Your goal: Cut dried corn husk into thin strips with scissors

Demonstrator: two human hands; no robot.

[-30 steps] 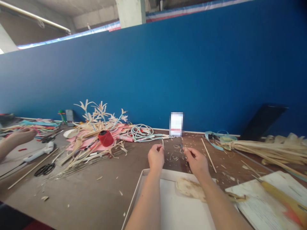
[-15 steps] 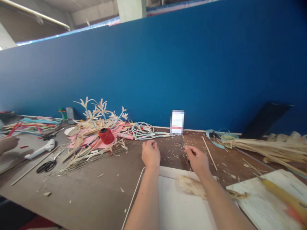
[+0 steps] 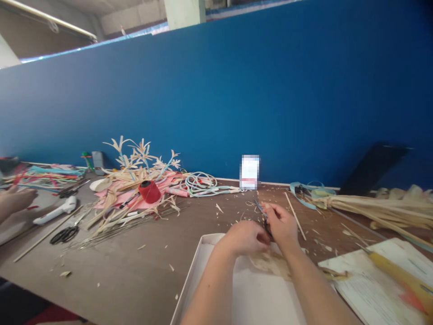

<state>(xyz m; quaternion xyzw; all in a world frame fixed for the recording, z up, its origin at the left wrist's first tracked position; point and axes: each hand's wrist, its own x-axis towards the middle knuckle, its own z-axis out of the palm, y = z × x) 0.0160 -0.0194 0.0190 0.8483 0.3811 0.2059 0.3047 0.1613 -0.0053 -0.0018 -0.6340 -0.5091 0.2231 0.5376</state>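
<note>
Clasped tight in the right hand (image 3: 282, 223), small dark scissors (image 3: 261, 210) poke out just beyond the far edge of the white tray (image 3: 196, 271). The left hand (image 3: 246, 238) is curled shut against it above a pale husk scrap (image 3: 270, 262) in the tray, probably to steady fine work. Whether it pinches anything I cannot tell.

Tall matte blue partition wall (image 3: 237, 90) fills most of view, running behind long brown wooden table (image 3: 111, 280). Above wall: grey concrete pillar (image 3: 184, 8), grey concrete ceiling beams (image 3: 131, 20), pale metal pipe (image 3: 43, 19) at upper left. Dark flat board (image 3: 372, 167) leans against wall at right. Soft, even light throughout.
</note>
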